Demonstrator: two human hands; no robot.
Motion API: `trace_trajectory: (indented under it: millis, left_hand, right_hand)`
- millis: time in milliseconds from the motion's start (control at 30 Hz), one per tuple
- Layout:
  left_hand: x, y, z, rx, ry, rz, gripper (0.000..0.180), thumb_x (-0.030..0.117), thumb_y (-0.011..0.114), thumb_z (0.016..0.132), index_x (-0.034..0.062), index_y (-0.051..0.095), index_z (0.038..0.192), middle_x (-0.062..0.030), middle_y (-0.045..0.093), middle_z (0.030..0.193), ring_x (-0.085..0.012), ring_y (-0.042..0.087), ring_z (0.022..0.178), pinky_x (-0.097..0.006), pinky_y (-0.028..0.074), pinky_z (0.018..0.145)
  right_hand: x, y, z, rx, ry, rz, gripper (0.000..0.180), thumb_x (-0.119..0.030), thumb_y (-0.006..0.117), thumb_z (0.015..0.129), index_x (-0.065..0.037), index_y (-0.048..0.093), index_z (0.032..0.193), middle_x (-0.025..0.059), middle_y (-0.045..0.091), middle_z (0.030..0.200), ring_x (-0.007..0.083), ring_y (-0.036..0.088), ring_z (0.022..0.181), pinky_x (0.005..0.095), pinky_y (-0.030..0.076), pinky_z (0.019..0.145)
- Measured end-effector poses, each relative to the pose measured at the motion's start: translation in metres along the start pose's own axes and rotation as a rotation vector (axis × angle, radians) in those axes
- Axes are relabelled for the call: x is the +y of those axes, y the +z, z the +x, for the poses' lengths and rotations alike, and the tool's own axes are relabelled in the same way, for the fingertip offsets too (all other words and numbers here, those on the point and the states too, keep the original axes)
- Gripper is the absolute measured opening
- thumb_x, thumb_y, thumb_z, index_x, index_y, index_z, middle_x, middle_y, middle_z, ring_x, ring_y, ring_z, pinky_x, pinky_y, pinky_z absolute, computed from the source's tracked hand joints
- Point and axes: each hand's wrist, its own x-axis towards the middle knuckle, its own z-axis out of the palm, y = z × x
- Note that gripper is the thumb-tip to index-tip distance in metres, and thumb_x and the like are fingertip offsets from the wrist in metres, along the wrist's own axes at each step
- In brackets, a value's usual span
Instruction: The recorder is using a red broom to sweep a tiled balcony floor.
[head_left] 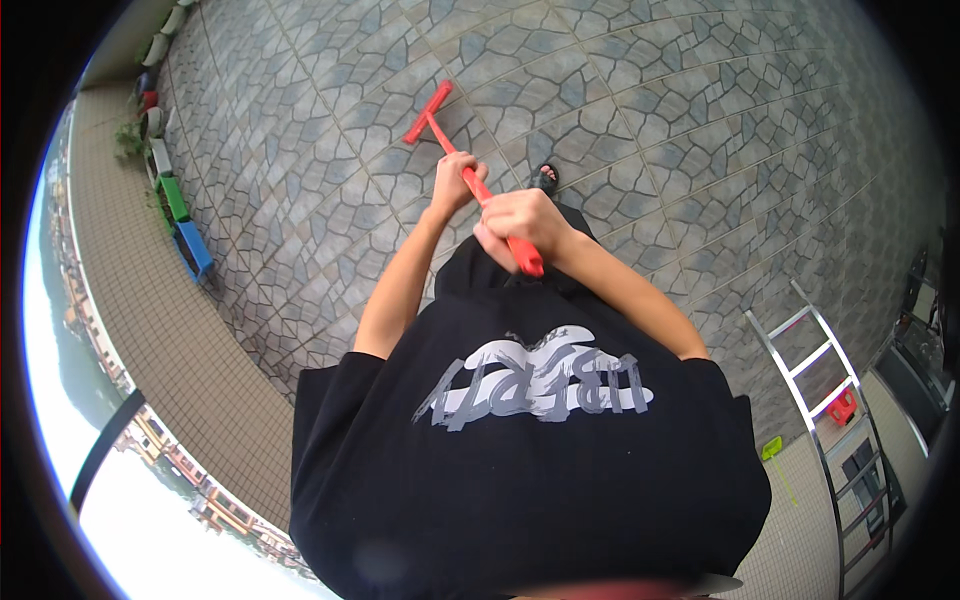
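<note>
A red floor squeegee (429, 114) slants across the middle of the view, its narrow T-shaped head toward the far left over the stone-patterned floor. Wrapped round the handle partway along is my left hand (456, 182). Closer to my body, my right hand (524, 222) grips the same handle near its top. The red handle end (527, 260) sticks out below that hand, in front of my black shirt. Whether the head touches the floor is hard to tell.
My foot in a dark sandal (546, 178) stands just beyond my right hand. Green (172, 198) and blue planters (194, 248) line the low tiled wall (160, 300) on the left. A metal ladder (812, 370) leans at the right, near a yellow-green dustpan-like object (771, 447).
</note>
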Motion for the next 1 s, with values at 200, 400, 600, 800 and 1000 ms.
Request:
trace_trajectory:
  millis: [200,400,600,800,1000]
  left_hand:
    - [-0.018,0.028,-0.054,-0.153,0.037,-0.003,0.021,0.019,0.073,0.076,0.0017,0.065,0.068,-0.0165,0.064,0.072,-0.038,0.066,0.075,-0.047,0.053,0.073]
    - [0.06,0.057,-0.122,-0.085,-0.024,-0.168,0.018,0.018,0.072,0.075,0.0074,0.063,0.064,-0.0091,0.064,0.07,-0.0291,0.066,0.076,-0.043,0.049,0.08]
    - [0.104,0.035,-0.154,0.142,0.017,0.005,0.017,0.018,0.072,0.076,0.01,0.065,0.063,-0.0053,0.066,0.068,-0.0236,0.067,0.077,-0.041,0.046,0.088]
    - [0.057,0.036,-0.177,-0.073,-0.048,0.105,0.024,0.025,0.072,0.081,0.0059,0.067,0.068,-0.0104,0.068,0.074,-0.0305,0.068,0.083,-0.045,0.05,0.082]
    - [0.054,0.083,-0.185,-0.464,-0.03,0.2,0.026,0.033,0.07,0.085,0.0083,0.071,0.077,-0.0094,0.07,0.084,-0.0317,0.067,0.097,-0.05,0.051,0.082]
  right_hand:
    - [-0.025,0.034,-0.035,-0.012,0.149,-0.008,0.023,-0.006,0.066,0.085,-0.005,0.056,0.065,0.0088,0.06,0.066,0.0287,0.061,0.057,0.0365,0.045,0.051]
    - [-0.11,0.011,-0.054,-0.224,0.251,-0.096,0.029,-0.011,0.07,0.081,-0.007,0.053,0.058,0.0093,0.059,0.061,0.0303,0.062,0.056,0.0395,0.049,0.051]
    - [-0.168,0.004,-0.071,-0.082,0.152,-0.024,0.026,-0.005,0.072,0.078,-0.006,0.052,0.062,0.0068,0.056,0.063,0.0275,0.062,0.06,0.0383,0.051,0.055]
    - [-0.133,0.035,-0.122,-0.125,0.168,0.017,0.013,-0.001,0.066,0.083,-0.001,0.061,0.071,0.0101,0.067,0.075,0.029,0.069,0.069,0.0369,0.057,0.065]
    - [-0.11,0.023,-0.196,-0.113,0.221,0.003,0.016,-0.007,0.066,0.086,-0.004,0.062,0.07,0.0089,0.068,0.076,0.0286,0.069,0.068,0.0362,0.056,0.063]
